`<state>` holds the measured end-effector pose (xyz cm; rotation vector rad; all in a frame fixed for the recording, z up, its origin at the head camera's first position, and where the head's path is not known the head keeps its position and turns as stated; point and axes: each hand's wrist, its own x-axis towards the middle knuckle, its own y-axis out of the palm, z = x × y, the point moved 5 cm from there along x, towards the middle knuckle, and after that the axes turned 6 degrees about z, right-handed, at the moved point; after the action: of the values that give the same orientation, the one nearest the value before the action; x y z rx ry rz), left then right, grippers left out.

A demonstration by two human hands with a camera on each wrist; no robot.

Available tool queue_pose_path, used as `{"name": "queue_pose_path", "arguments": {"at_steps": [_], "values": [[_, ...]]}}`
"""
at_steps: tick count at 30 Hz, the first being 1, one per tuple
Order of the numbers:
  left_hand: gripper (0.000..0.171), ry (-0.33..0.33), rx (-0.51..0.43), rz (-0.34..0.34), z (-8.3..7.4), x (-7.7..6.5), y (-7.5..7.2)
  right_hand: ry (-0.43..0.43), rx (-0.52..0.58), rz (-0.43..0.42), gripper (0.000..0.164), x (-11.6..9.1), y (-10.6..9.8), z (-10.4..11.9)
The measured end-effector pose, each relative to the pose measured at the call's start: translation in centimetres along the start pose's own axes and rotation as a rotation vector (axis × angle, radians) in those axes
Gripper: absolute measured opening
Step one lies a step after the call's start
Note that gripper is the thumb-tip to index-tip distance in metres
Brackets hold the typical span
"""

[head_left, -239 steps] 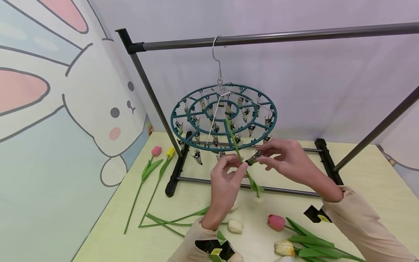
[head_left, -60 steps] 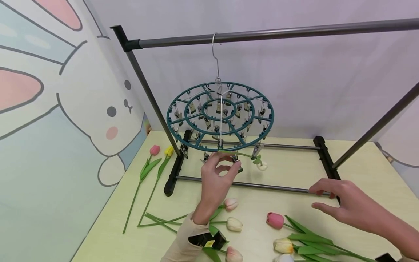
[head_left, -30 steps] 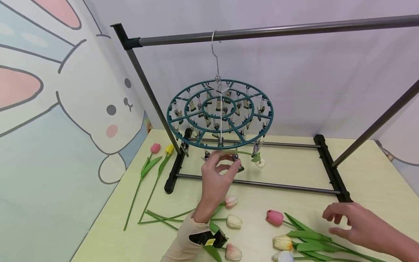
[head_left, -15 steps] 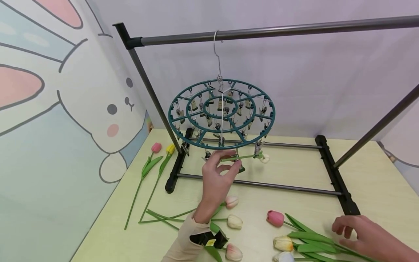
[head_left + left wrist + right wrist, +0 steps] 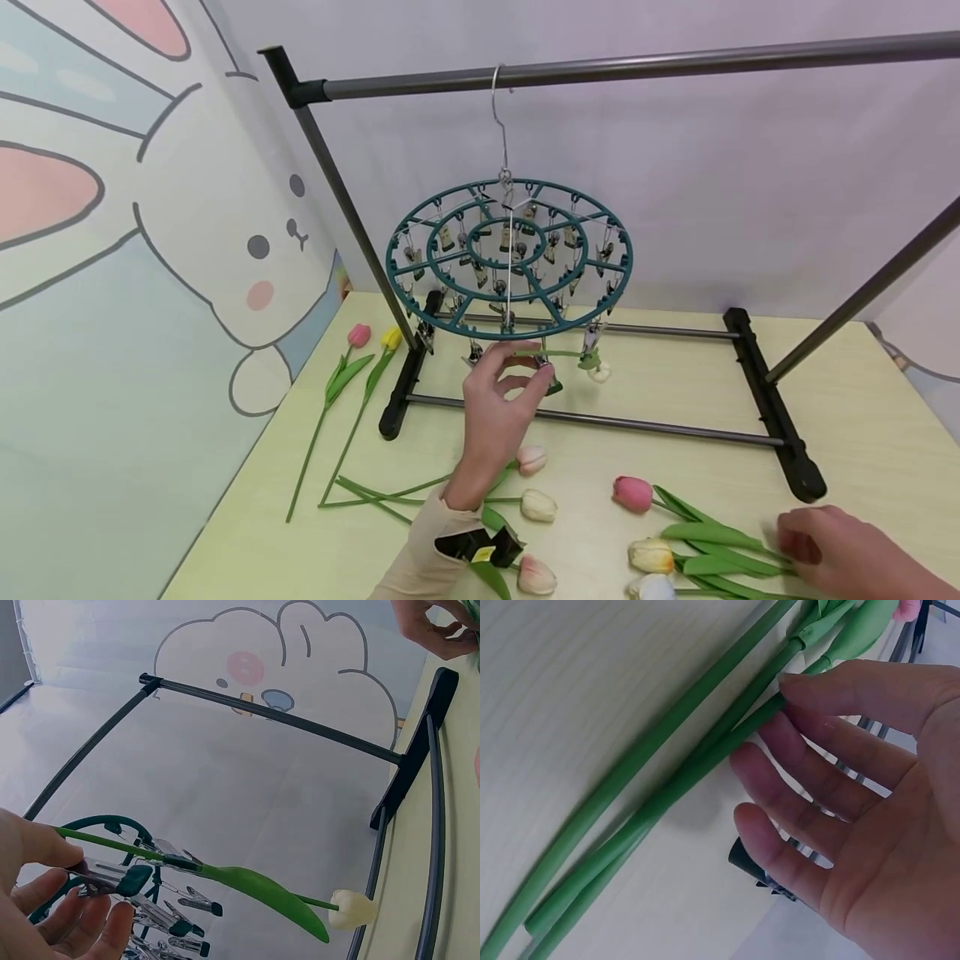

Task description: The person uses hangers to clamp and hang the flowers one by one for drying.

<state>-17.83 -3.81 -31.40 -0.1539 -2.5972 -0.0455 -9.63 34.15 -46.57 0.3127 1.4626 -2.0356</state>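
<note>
My left hand (image 5: 498,408) pinches a metal clip (image 5: 112,877) hanging at the front rim of the round green clip hanger (image 5: 467,332). A white tulip (image 5: 352,909) hangs level in a neighbouring clip (image 5: 591,337), its green stem running back over the pinched clip to my left hand. At the right of the table, my right hand (image 5: 847,550) is down at several tulips lying there. Its thumb and index finger pinch one green tulip stem (image 5: 727,742), while the other fingers are loosely bent.
The hanger hooks onto a dark metal rack (image 5: 420,83) standing on the table. A pink tulip (image 5: 360,336) and a yellow tulip (image 5: 391,338) lie at the left. Pale tulips (image 5: 537,505) lie front centre; a pink tulip (image 5: 632,494) and a cream one (image 5: 651,555) lie front right.
The white tulip, earlier held at a clip by both hands, now hangs from it. My right hand has moved down and right to the tulips; my left has moved to another clip.
</note>
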Motion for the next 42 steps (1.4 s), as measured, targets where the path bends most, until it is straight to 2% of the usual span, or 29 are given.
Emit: {"name": "queue_pose_path", "arguments": {"at_steps": [3,5,7,13,19,21,24,26,28,30,37,42], "values": [[0.024,0.004,-0.006,0.000,-1.0,0.1,-0.1,0.002,-0.043,-0.009,0.023,0.0,0.1,-0.3],[0.024,0.008,-0.013,0.001,-1.2,0.1,-0.1,0.004,-0.059,-0.011,0.024,0.0,0.2,-0.5],[0.024,0.006,-0.016,-0.001,-0.7,0.0,-0.1,0.019,-0.064,-0.017,0.025,0.0,0.2,-0.6],[0.024,0.009,-0.015,-0.003,0.8,-0.1,-0.4,0.167,-0.086,-0.022,0.025,0.5,0.1,-1.2],[0.024,0.013,-0.002,-0.005,0.9,-0.1,-0.4,0.128,-0.095,-0.069,0.023,0.1,-0.7,-1.5],[0.024,0.006,-0.003,-0.005,0.9,-0.1,-0.3,0.078,-0.086,-0.086,0.021,0.0,-1.1,-1.4],[0.023,0.000,0.000,-0.007,0.9,0.0,-0.3,-0.031,-0.088,-0.146,0.024,-0.6,-1.9,-0.9],[0.023,0.003,-0.006,-0.008,1.0,-0.1,-0.3,-0.120,-0.105,-0.224,0.028,-1.1,-2.5,-0.6],[0.024,0.007,-0.007,-0.010,1.0,-0.1,-0.3,-0.151,-0.130,-0.304,0.033,-1.5,-3.0,-0.4],[0.025,0.009,-0.008,-0.009,1.0,-0.1,-0.4,-0.150,-0.152,-0.364,0.035,-1.9,-3.4,-0.2],[0.026,0.035,0.002,-0.007,0.9,-0.2,-0.6,-0.051,-0.189,-0.482,0.037,-2.6,-4.3,0.3],[0.023,0.039,-0.003,-0.011,0.8,-0.3,-0.6,-0.086,-0.192,-0.609,0.042,-3.6,-5.1,1.2]]}}
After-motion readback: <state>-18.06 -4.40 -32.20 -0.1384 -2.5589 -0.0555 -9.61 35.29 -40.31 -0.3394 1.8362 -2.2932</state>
